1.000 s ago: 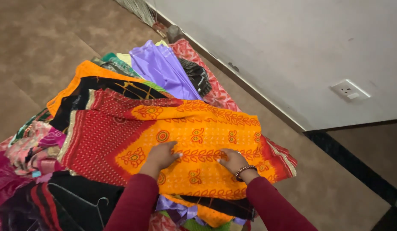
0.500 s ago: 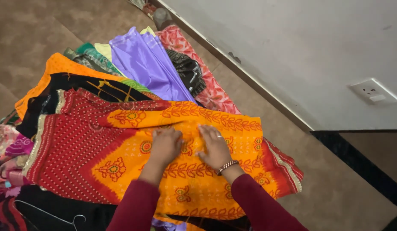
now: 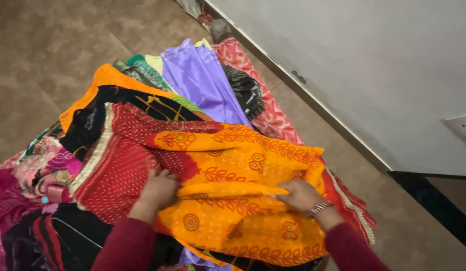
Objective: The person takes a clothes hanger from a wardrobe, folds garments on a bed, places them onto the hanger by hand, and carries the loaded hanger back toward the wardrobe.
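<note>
You're over a brown carpeted floor [image 3: 52,45] beside a pale wall [image 3: 373,65] with 1 white socket plate [image 3: 461,126]. The orange and red printed cloth [image 3: 243,165] tops a heap of folded fabrics, 1 purple satin piece [image 3: 203,83] behind it. Your 2 hands, left hand [image 3: 159,189] and right hand [image 3: 300,194], each grasp its raised fold.

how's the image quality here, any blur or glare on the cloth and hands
Head view: soft, even indoor light, no hard shadows; the orange and red printed cloth shows its pattern clearly, only slightly soft. Left hand and right hand are mildly blurred at the fingers. The purple satin cloth carries a faint sheen, no blown glare. The wall looks tilted, since the camera is angled.
</note>
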